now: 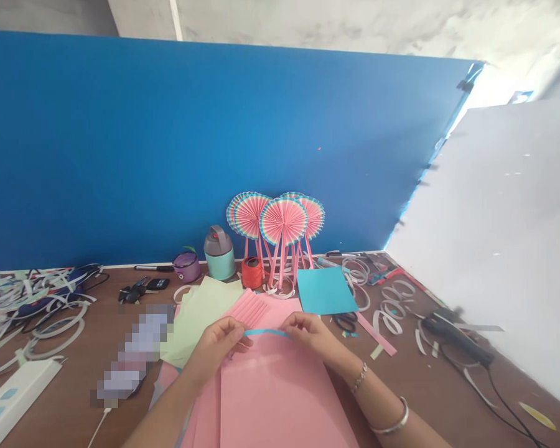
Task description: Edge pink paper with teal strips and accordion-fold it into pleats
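My left hand point(221, 343) and my right hand point(309, 335) each pinch one end of a narrow blue paper strip point(267, 331). The strip bows slightly between them at the far edge of a large pink paper sheet point(280, 392). Just beyond my fingers lie several pink paper sticks point(249, 307) on more pink paper. Pale green sheets point(200, 311) are beside my left hand. Past my right hand are a bright blue sheet point(326, 290) and dark-handled scissors point(345, 321), partly covered by that sheet.
Several round pleated paper fans point(284, 222) stand against the blue partition point(168, 143). Nearby are a red tape roll point(252, 272), a teal container point(219, 252) and a purple pot point(186, 266). Curled strips, a power strip point(18, 395) and a corded black tool point(457, 336) lie around.
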`<state>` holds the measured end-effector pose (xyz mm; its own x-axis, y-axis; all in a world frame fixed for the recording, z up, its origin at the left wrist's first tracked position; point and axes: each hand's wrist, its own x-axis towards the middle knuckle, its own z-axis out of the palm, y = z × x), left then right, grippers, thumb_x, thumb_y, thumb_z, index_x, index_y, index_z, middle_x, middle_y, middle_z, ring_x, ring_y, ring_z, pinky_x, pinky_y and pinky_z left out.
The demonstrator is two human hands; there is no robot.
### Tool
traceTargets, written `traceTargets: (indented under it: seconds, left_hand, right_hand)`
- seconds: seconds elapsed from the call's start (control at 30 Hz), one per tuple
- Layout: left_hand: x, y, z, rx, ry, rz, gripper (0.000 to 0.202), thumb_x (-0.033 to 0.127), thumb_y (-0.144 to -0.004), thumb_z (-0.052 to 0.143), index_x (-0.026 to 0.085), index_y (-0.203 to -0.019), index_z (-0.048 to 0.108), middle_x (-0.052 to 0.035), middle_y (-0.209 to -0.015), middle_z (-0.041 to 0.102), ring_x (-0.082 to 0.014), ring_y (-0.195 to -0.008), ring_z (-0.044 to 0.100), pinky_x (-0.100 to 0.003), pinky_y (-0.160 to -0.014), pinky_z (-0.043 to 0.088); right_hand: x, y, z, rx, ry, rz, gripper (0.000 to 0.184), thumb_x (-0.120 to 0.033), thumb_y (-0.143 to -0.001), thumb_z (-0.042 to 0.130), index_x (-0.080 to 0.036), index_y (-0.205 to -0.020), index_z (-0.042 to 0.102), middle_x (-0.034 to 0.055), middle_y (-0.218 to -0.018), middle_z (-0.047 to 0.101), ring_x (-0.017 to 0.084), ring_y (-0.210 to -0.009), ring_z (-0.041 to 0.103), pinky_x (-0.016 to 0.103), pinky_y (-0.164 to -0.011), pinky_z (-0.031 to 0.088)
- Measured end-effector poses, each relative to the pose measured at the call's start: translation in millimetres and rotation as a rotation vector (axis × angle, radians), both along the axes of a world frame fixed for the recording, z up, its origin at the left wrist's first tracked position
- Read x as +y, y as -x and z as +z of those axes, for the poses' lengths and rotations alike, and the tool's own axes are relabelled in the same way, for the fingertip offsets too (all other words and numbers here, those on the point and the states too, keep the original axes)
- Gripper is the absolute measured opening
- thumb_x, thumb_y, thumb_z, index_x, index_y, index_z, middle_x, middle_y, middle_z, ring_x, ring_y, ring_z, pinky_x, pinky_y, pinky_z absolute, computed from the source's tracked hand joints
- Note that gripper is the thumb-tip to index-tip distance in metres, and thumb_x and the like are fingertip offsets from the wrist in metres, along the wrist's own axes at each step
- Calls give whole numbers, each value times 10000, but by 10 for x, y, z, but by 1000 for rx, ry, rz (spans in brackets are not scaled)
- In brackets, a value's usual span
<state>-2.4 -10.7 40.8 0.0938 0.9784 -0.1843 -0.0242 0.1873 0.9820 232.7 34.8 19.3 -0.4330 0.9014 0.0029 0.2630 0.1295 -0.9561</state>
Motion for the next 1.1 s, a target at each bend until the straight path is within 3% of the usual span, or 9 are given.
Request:
traceTargets:
  seconds: [0.07, 0.23, 0.43, 0.6, 0.73, 0.9, 1.0, 1.1]
  left_hand:
    - [23, 45, 4, 13, 2, -13, 388, 554, -703, 630, 168, -716, 593, -30, -676, 662, -131, -606, 587, -230, -578, 425]
    - [75, 130, -29, -20, -1, -39, 370, 534, -715, 639, 168, -714, 589, -14, -662, 650, -111, -600, 566, -223, -596, 434]
    - [85, 125, -56, -23, -1, -63, 362, 522, -723, 637, 167, -697, 574, -18, -660, 651, -104, -577, 554, -220, -570, 435]
    - [88, 155, -8, 91, -7, -49, 340, 502, -722, 614, 172, -677, 547, 3, -585, 620, -107, -524, 549, -239, -563, 442]
    - [93, 220, 44, 268, 64, -131, 306, 459, -694, 619, 175, -632, 524, 1, -550, 614, -123, -524, 572, -225, -513, 414]
    - [47, 294, 110, 344, 118, -238, 236, 389, -675, 618, 164, -640, 556, -8, -611, 637, -130, -578, 596, -229, -550, 437]
    - [0, 330, 155, 381, 162, -319, 172, 332, -670, 601, 168, -639, 562, 3, -595, 629, -139, -578, 608, -227, -533, 435]
    - [-32, 356, 167, 434, 199, -375, 123, 280, -657, 568, 172, -602, 543, 7, -563, 606, -156, -569, 619, -224, -491, 428]
  right_hand:
    - [19, -24, -6, 38, 81, 0, 366, -514, -761, 604, -151, -763, 649, 11, -673, 593, 106, -570, 496, 225, -530, 387]
    - [27, -48, 1, 72, 143, -11, 416, -536, -768, 582, -186, -987, 629, -4, -725, 557, 90, -557, 442, 203, -490, 353]
    - [28, -26, -21, 52, 164, 10, 375, -523, -734, 614, -152, -777, 644, -18, -623, 518, 74, -511, 387, 194, -462, 303]
    - [48, -43, -25, 36, 159, -30, 334, -478, -743, 594, -148, -779, 635, -29, -578, 474, 79, -491, 388, 186, -421, 303]
    - [42, -53, 8, -16, 105, -50, 229, -378, -761, 564, -159, -731, 621, -18, -617, 512, 82, -507, 418, 193, -450, 341]
    - [39, -79, -71, -65, 55, 32, 196, -314, -761, 576, -153, -793, 682, 54, -832, 643, 148, -707, 555, 239, -594, 423]
    - [24, -85, -135, -90, 84, 85, 216, -280, -759, 585, -157, -913, 673, 40, -780, 640, 146, -690, 556, 236, -582, 410]
    - [-8, -65, -168, -157, 53, 101, 187, -229, -751, 576, -164, -911, 647, 1, -682, 596, 116, -610, 514, 215, -545, 375]
